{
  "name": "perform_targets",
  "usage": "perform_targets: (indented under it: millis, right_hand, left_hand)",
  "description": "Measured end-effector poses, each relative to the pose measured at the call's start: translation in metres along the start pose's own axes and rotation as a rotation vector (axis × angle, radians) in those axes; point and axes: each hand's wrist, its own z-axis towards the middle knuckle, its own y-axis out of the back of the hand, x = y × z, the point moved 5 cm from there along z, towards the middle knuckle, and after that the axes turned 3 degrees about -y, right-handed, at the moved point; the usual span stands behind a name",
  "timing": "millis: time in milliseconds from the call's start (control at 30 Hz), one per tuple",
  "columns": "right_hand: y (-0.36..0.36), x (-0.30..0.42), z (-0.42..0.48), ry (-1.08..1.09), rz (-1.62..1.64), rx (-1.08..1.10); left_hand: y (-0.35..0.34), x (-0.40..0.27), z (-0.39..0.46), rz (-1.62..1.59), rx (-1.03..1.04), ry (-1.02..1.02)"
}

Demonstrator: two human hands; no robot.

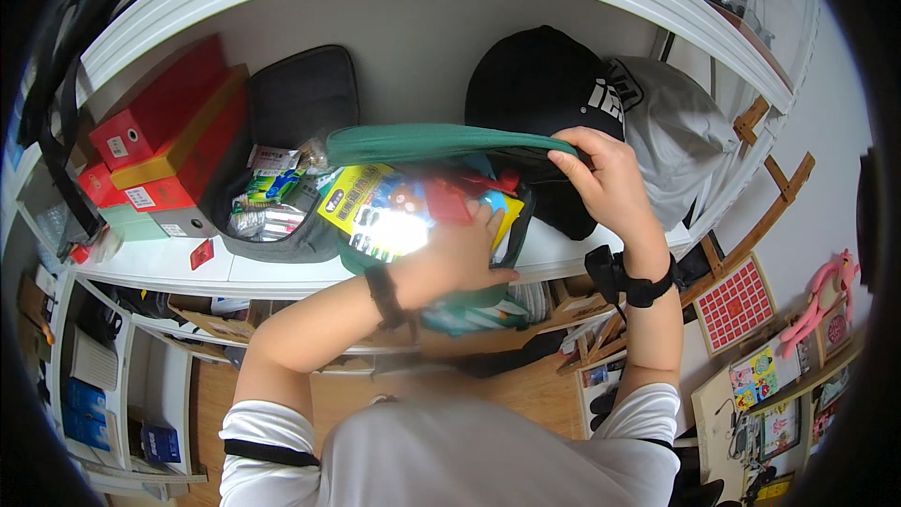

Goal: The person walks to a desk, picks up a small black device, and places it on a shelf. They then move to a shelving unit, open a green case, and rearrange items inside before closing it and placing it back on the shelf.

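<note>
A green zippered storage bag (450, 143) stands with its lid raised at the shelf's front edge. My right hand (598, 169) pinches the right end of that lid between thumb and fingers. My left hand (454, 250), slightly blurred, reaches over the contents, its fingers spread at a red translucent item (448, 201); whether it grips this is unclear. Yellow printed packaging (352, 201) and a glossy plastic pack (387, 229) with a bright glare lie inside the bag. Just left of it stands a grey fabric case (281, 253) with its lid up, holding small packets (271, 184).
Stacked shoe boxes (158, 134) fill the left of the white shelf (274, 285). A black cloth bag (538, 84) and a grey cloth bag (676, 134) stand at the right. A small red packet (202, 254) lies near the front edge, with cardboard boxes (218, 320) below.
</note>
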Motion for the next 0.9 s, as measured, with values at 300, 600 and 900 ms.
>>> perform_targets:
  millis: [300, 600, 900]
  right_hand:
    - [-0.007, 0.009, -0.002, 0.11, 0.011, 0.052]
    - [-0.035, 0.016, -0.06, 0.242, -0.09, 0.015]
    - [-0.091, -0.01, -0.123, 0.313, 0.126, 0.052]
  left_hand:
    - [0.005, -0.007, -0.021, 0.039, -0.162, -0.287]
    - [0.001, 0.023, -0.14, -0.053, -0.84, -0.417]
    - [-0.006, 0.007, -0.116, 0.217, -0.704, -0.147]
